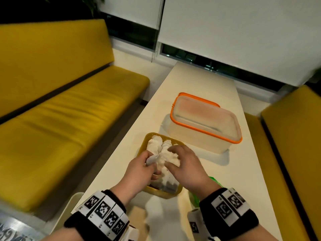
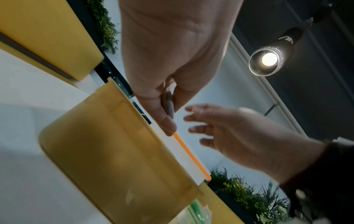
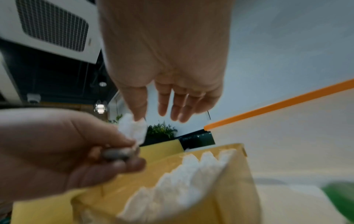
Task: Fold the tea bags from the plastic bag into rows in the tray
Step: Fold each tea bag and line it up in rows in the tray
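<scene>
White folded tea bags [image 1: 160, 148] already fill rows in the yellow tray [image 1: 142, 143]. Above the tray, the left hand [image 1: 141, 168] pinches one more tea bag [image 3: 132, 128]; the right hand [image 1: 186, 165] hovers, fingers spread. The green-edged plastic bag [image 1: 215, 182] lies just beside the tray, contents unclear.

orange-rimmed lidded container [image 1: 205, 121], white table [image 1: 199, 80], yellow benches [image 1: 60, 94]

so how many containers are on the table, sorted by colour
yellow tray with tea bags in it: 1
clear box with an orange-rimmed lid: 1
green and clear plastic bag, partly hidden behind the right hand: 1
total: 3
</scene>
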Motion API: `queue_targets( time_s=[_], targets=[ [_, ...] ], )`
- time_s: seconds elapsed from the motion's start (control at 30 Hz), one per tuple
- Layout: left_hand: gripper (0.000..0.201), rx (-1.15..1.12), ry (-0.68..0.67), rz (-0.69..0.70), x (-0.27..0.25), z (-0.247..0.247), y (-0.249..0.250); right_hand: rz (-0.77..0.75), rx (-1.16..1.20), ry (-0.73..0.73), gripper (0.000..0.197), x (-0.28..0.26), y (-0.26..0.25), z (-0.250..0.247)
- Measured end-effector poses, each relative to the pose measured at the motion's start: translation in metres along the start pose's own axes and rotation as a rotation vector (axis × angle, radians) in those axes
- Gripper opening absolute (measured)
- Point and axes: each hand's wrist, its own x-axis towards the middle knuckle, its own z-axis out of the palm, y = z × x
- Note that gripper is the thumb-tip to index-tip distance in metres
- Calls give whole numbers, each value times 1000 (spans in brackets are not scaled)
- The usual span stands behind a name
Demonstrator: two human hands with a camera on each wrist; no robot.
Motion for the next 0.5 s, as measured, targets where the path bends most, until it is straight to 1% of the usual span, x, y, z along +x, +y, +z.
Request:
queue_targets(
  time_s=[0.03, 0.07, 0.1, 0.17, 0.2, 0.3, 0.37, 0.5],
  targets=[
    [17, 8, -21, 9, 0, 3, 2, -43, 141, -5, 46, -1, -4, -5],
    [19, 34, -38, 22, 1, 5, 3, -76, 204, -31, 45, -1, -9, -7],
    [22, 68, -47, 39, 2, 8, 4, -110, 207, -53, 39, -1, -12, -7],
    [25, 174, -48, 87, 5, 12, 5, -160, 153, -37, 17, 0, -17, -3],
    [26, 225, -48, 104, 6, 13, 5, -156, 148, -24, 8, 1, -17, 0],
    [30, 336, -59, 118, 7, 9, 4, -42, 251, -7, 13, 2, -11, 1],
    [31, 358, -53, 124, 8, 1, 1, -5, 274, -35, 13, 3, -6, 0],
    [22, 366, 47, 142, 10, -13, -4, 19, 132, -277, 10, 9, -3, 14]
  ],
)
